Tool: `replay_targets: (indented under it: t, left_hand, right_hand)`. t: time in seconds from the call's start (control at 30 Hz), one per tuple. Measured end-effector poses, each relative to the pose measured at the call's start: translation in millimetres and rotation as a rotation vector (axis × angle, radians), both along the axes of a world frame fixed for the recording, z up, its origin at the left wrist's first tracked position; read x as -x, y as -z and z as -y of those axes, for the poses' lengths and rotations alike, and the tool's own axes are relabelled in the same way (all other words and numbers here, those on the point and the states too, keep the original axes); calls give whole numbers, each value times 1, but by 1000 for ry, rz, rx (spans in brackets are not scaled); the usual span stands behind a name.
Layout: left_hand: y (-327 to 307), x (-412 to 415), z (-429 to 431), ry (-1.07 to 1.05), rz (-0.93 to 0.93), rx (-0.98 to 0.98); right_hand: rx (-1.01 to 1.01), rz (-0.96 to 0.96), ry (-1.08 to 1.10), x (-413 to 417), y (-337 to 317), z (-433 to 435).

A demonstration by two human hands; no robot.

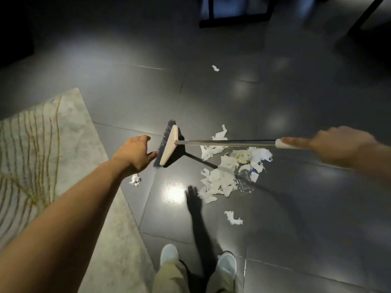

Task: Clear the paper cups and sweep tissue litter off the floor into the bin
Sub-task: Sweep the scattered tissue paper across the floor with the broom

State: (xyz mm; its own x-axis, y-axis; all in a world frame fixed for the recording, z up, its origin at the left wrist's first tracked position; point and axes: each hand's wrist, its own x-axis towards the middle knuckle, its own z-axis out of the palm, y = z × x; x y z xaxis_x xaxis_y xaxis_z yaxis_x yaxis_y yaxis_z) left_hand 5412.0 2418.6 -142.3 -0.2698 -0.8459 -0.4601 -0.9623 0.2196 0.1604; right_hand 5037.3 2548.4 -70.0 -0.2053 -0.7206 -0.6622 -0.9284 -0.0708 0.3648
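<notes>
A broom with a cream head [169, 145], blue bristles and a metal pole [228, 142] is lifted sideways over the dark tiles. My right hand [336, 145] grips its cream handle, index finger stretched along it. My left hand [135, 152] reaches out with relaxed fingers beside the bristles, holding nothing. A heap of torn white tissue [222, 176] lies under the pole, with a crumpled clear plastic piece [245, 185] in it. Stray scraps lie at the far side [215, 68], near my feet [233, 218] and by the rug [135, 180]. No bin or paper cup shows.
A pale rug with yellow lines [42, 149] covers the floor at the left. Dark furniture legs [232, 20] stand at the top. My feet in light shoes [169, 253] are at the bottom, on glossy grey tiles.
</notes>
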Motion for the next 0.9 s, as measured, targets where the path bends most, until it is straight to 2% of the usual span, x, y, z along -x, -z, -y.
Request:
replay_targets:
  t: [0.13, 0.33, 0.6, 0.77, 0.9]
  left_hand:
    - [-6, -4, 10, -33, -5, 27]
    - [8, -29, 27, -76, 41, 23]
    - [35, -68, 24, -175, 57, -71]
    - [50, -55, 0, -238, 60, -122]
    - [55, -38, -20, -284, 81, -137]
  right_hand:
    - [49, 90, 40, -7, 20, 17]
    - [97, 331, 57, -72, 92, 54]
    - [-81, 491, 18, -135, 136, 70]
    - [-202, 489, -4, -130, 142, 55]
    - [-177, 420, -147, -94, 134, 66]
